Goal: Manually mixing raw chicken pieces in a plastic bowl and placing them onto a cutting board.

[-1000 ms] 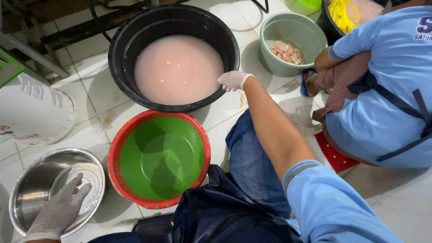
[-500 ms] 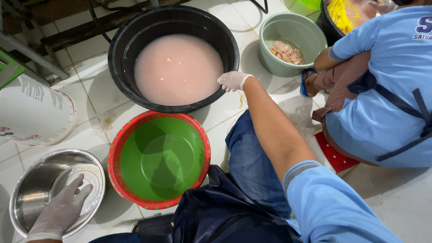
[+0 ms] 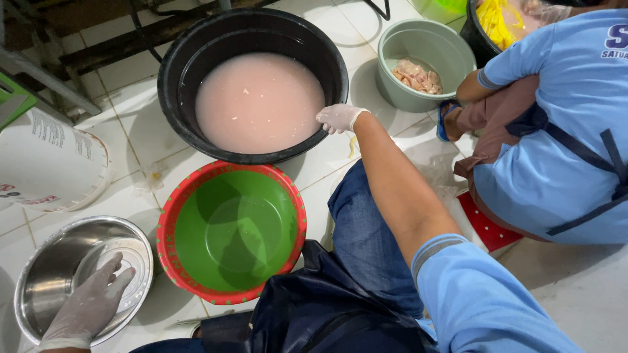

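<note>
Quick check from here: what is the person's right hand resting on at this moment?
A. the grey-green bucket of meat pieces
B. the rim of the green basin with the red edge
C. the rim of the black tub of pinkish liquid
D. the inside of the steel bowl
C: the gloved right hand grips the near rim of the black tub of pinkish liquid, while the left hand lies over the steel bowl.

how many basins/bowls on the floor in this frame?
5 clear: black tub of pink liquid at top; grey-green basin with meat, upper right; red-rimmed green basin in the centre; steel bowl under the left hand; another black tub, cropped, top right. More may be hidden.
</note>
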